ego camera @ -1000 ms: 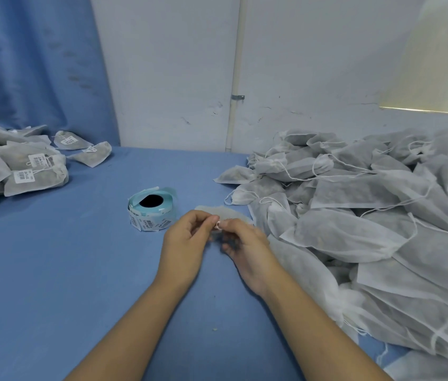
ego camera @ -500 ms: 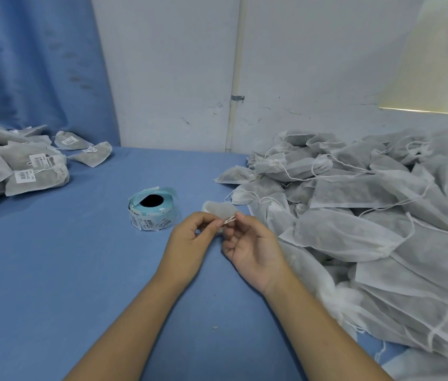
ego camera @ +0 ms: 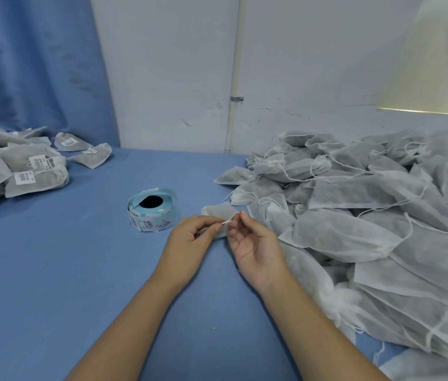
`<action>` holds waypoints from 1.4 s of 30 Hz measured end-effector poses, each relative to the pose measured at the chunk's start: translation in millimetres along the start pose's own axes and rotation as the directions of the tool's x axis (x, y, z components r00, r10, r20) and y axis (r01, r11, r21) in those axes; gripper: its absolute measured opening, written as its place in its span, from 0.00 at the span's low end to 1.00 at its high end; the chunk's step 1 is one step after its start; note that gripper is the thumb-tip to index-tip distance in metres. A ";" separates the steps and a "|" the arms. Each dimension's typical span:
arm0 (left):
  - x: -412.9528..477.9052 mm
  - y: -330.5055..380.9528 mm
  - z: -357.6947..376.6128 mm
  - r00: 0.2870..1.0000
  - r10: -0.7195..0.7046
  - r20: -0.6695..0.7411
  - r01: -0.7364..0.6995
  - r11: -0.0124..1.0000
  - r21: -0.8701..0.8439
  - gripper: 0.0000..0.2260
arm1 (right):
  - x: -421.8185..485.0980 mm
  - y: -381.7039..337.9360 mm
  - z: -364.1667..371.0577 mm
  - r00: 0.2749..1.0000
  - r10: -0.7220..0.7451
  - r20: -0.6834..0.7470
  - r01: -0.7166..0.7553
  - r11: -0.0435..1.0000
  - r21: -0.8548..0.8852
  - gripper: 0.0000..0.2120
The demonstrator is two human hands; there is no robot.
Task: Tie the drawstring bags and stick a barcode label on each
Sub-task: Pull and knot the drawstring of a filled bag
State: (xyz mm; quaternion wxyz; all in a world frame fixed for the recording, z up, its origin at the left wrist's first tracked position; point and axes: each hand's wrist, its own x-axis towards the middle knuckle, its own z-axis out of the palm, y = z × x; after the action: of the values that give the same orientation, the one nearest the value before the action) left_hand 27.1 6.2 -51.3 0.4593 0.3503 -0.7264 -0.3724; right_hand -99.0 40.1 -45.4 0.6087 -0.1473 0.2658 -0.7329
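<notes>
At ten o'clock from me, the white labels (ego camera: 25,177) on the tied bags (ego camera: 49,184) show black barcode stripes with a line of characters beside them, too small for me to read. The label roll (ego camera: 150,215) at eleven o'clock carries the same stripes and characters round its side, equally unreadable.

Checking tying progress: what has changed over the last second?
The right hand has rolled palm-up, still pinching the drawstring of the small bag. The left hand keeps pinching it too. Label roll, labelled pile and untied pile unmoved.
</notes>
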 end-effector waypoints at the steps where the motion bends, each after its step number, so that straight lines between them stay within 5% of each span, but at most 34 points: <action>1: 0.2 0.2 -0.6 1.000 -0.004 0.008 0.004 1.000 0.005 0.07 | 0.8 -0.2 -0.1 1.000 -0.009 -0.014 0.010 1.000 0.016 0.03; 6: 2.9 -2.3 -4.1 1.000 -0.020 -0.003 0.020 0.999 0.037 0.09 | 2.2 0.6 -1.5 0.999 -0.038 -0.017 0.039 0.999 0.014 0.02; 10: -1.8 -8.8 -3.0 0.992 0.112 -0.059 -0.094 0.963 0.252 0.11 | 1.3 -3.2 -1.9 1.000 -0.022 0.013 0.022 1.000 0.022 0.03; 15: -1.3 -11.5 1.0 0.936 0.300 0.184 -0.351 0.773 0.528 0.19 | -2.5 -2.9 1.0 0.997 0.050 0.061 -0.053 0.997 0.060 0.05; 19: -1.3 -15.7 -0.7 0.956 0.263 0.128 -0.289 0.785 0.549 0.24 | -3.0 -3.5 1.2 0.998 0.042 0.057 -0.045 0.997 0.055 0.05; 25: 0.9 -14.5 -4.1 0.969 0.190 -0.158 -0.112 0.907 0.406 0.05 | -3.8 -5.2 0.0 0.998 0.041 0.054 -0.046 0.995 0.083 0.05; 29: -1.2 -4.4 -4.2 0.943 0.070 -0.324 -0.029 0.991 0.130 0.05 | -3.9 -5.0 -2.2 0.997 0.049 0.052 -0.050 0.998 0.032 0.02; 32: -3.2 0.6 -2.5 0.897 0.041 -0.441 -0.024 0.999 0.045 0.11 | -4.2 -2.2 -0.9 0.996 0.065 0.060 -0.061 0.996 -0.059 0.04; 36: -1.6 -0.1 -1.1 0.843 0.017 -0.538 -0.023 1.000 -0.005 0.06 | -7.3 2.5 4.5 0.994 0.068 0.081 -0.058 0.992 -0.115 0.04; 42: 3.5 1.4 -3.6 0.768 -0.086 -0.634 -0.001 0.991 -0.136 0.13 | -6.7 11.8 6.4 0.991 -0.134 -0.028 0.110 0.904 -0.414 0.09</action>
State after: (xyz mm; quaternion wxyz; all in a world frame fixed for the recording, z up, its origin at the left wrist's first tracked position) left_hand 29.1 3.1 -47.6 0.6914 0.4422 -0.4937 -0.2874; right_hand -84.5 43.9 -46.2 0.5093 -0.2682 0.4211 -0.7009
